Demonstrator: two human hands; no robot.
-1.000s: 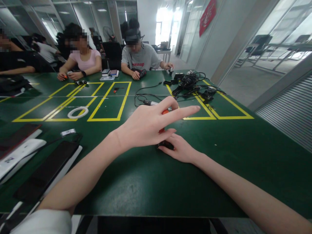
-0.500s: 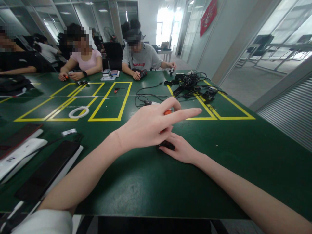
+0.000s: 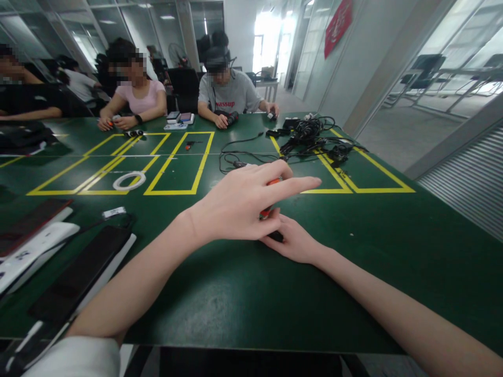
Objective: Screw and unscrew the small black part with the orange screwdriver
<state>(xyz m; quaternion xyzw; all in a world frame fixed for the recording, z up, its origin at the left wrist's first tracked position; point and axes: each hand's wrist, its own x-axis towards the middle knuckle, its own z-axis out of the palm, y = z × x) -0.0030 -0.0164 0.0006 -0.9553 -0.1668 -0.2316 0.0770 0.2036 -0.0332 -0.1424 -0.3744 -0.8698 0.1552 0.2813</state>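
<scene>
My left hand [image 3: 243, 201] is closed round an upright orange-and-black handle [image 3: 265, 213], which looks like a screwdriver's. Its index finger stretches out to the right past the handle, while the other fingers curl. Most of the tool, its tip included, is hidden behind the fingers. Just below and to the right, my right hand [image 3: 294, 241] rests on the table and pinches a small black object [image 3: 277, 236]. That object lies directly under my left hand, mostly covered, so I cannot make out its kind. The two hands overlap at the fingers.
A tangle of black cables [image 3: 306, 133] lies at the back right of the green table [image 3: 220, 309]. A white tape ring [image 3: 129, 180] sits among yellow tape outlines. At left are a black phone [image 3: 80, 272] and a white power strip [image 3: 35, 251]. Several people sit opposite.
The fingers of my left hand have shifted round the handle, and more of its orange part shows. My right hand stays in place. A person opposite has lowered a small object.
</scene>
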